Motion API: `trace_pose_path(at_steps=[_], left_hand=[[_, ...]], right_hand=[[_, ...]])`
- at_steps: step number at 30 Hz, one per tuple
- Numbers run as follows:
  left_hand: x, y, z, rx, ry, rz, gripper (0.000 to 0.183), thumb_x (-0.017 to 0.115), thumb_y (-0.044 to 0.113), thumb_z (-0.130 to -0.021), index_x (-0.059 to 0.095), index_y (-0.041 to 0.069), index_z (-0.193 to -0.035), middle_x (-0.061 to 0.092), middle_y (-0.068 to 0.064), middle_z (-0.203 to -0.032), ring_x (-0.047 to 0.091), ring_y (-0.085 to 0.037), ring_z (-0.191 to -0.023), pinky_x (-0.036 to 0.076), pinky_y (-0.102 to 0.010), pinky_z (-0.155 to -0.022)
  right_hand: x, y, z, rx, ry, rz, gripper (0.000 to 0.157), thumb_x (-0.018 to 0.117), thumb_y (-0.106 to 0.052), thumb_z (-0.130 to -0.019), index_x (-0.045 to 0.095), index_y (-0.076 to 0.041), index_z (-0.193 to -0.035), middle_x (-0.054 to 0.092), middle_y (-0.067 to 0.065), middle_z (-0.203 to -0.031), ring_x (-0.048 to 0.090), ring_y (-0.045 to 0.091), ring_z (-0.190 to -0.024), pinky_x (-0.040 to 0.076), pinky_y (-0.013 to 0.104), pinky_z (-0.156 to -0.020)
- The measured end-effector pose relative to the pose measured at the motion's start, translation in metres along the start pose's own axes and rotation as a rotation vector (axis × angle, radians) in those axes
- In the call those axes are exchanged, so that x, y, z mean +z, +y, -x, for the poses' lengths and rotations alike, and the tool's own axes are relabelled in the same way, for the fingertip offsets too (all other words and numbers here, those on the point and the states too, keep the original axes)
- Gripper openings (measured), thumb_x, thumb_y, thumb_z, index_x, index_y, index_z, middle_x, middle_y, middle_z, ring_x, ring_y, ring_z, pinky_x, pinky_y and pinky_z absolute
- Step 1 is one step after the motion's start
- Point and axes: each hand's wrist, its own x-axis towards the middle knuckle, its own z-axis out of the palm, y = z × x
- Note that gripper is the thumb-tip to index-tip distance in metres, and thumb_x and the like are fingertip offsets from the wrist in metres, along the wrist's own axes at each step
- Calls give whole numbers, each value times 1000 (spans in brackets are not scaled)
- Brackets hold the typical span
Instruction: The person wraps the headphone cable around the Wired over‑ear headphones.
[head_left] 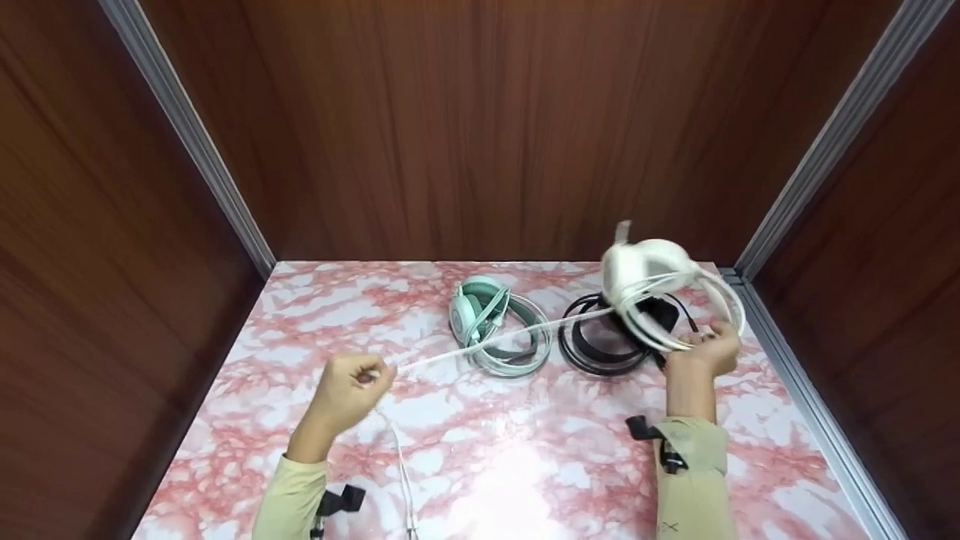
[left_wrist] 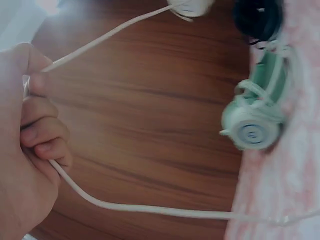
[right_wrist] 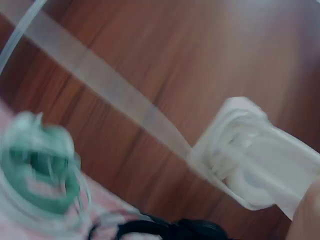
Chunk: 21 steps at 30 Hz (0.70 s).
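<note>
My right hand (head_left: 709, 351) grips the headband of a white headset (head_left: 626, 274), lifted above the table at the right. Loops of white cable lie around its earcups, and the headset is blurred in the right wrist view. From it a white cable (head_left: 442, 355) stretches across to my left hand (head_left: 351, 391). The fingers of that hand curl round the cable, as the left wrist view shows. Below the left hand the cable's loose end (head_left: 405, 472) hangs toward the table's front edge.
A mint green headset (head_left: 469, 311) with its cable coiled round it lies mid-table, under the stretched cable. Beside it is a black headset (head_left: 592, 349), partly hidden by the white one. The marbled pink table (head_left: 300, 315) is bounded by wooden panels (head_left: 480, 135).
</note>
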Motion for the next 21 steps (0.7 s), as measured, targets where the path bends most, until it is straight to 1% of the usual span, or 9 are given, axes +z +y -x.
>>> trace_pose_path(at_steps=[2, 4, 8, 11, 12, 14, 16, 18, 21], left_hand=[[-6, 8, -9, 21, 18, 29, 30, 65, -19, -74, 58, 6, -61, 44, 2, -50, 32, 0, -48, 31, -18, -42], [-10, 12, -18, 49, 16, 43, 27, 67, -18, -75, 62, 6, -63, 39, 1, -49, 28, 0, -48, 26, -20, -42], [-16, 9, -32, 73, -40, -46, 23, 73, -11, -75, 66, 9, -66, 35, 4, -51, 26, 3, -51, 24, -21, -43], [-20, 0, -40, 64, -91, -92, 18, 75, -6, -77, 70, 10, -71, 41, 7, -54, 31, 2, -51, 27, -20, -44], [-22, -2, -44, 69, -105, -97, 17, 76, -5, -78, 71, 11, -73, 43, 8, -56, 34, 0, -51, 29, -20, -45], [-24, -5, -55, 90, -128, -99, 13, 75, -2, -81, 71, 10, -77, 48, 8, -61, 39, -4, -54, 33, -20, -48], [-23, -7, -69, 128, -139, -92, 9, 73, 0, -84, 71, 8, -80, 51, 5, -65, 44, -8, -57, 37, -22, -52], [-20, -10, -87, 165, -131, -99, 7, 72, 3, -86, 71, 7, -82, 53, 3, -67, 46, -11, -60, 38, -24, -54], [-13, -18, -110, 171, -103, -127, 5, 73, 8, -87, 73, 6, -83, 54, 1, -69, 46, -12, -61, 37, -24, -56]], right_hand=[[3, 7, 5, -169, -10, 120, 19, 51, 8, -79, 40, -4, -70, 26, -1, -55, 19, 14, -42, 19, 27, -36], [6, 13, 11, -299, -62, 245, 19, 51, 9, -80, 43, -4, -68, 31, 1, -50, 24, 13, -37, 20, 26, -33], [10, 18, 17, -531, -183, 483, 17, 50, 12, -80, 55, -4, -75, 44, 2, -63, 38, 13, -54, 37, 26, -49], [12, 15, 19, -664, -303, 758, 18, 51, 12, -80, 57, -4, -80, 47, 0, -73, 40, 13, -70, 37, 24, -66], [12, 13, 20, -688, -355, 861, 17, 52, 12, -80, 57, -4, -80, 48, 0, -73, 41, 14, -70, 37, 24, -65], [12, 9, 25, -711, -475, 1071, 13, 54, 11, -79, 57, -1, -82, 49, 0, -73, 43, 13, -69, 39, 23, -63], [12, 8, 31, -688, -639, 1253, 11, 57, 10, -78, 58, 3, -86, 51, 1, -73, 45, 12, -67, 40, 23, -60], [11, 9, 39, -620, -829, 1379, 14, 59, 11, -76, 59, 6, -89, 53, 2, -74, 48, 11, -65, 42, 22, -58], [8, 10, 55, -406, -1125, 1444, 19, 54, 15, -73, 57, 11, -91, 52, 5, -70, 47, 10, -57, 40, 22, -49]])
